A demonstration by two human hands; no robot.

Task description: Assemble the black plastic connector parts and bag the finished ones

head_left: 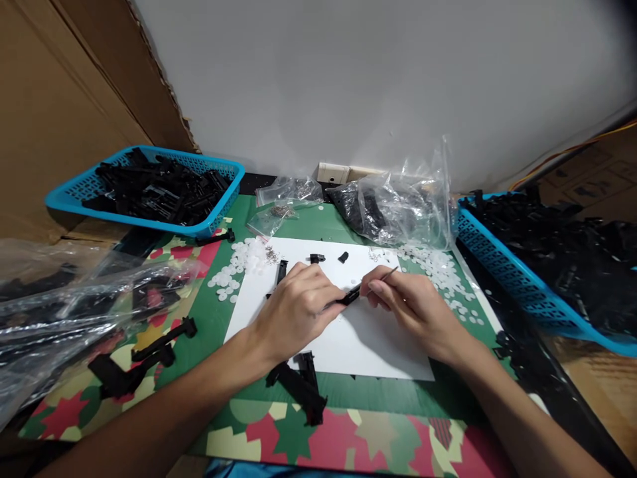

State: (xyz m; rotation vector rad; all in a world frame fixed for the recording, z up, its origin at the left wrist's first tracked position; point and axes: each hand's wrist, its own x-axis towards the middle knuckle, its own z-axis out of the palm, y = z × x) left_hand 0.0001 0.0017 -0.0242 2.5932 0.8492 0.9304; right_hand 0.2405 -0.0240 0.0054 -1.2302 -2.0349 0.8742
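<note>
Over a white sheet, my left hand is closed round a small black plastic part, whose end sticks out to the right. My right hand pinches a thin metal tool, likely tweezers, with its tip meeting the black part. Two tiny black pieces lie on the sheet just beyond my hands. A long black part lies by my left knuckles.
Blue baskets of black parts stand at far left and right. Clear bags lie at the back and left. White discs are scattered beside the sheet. Loose black parts rest on the patterned mat.
</note>
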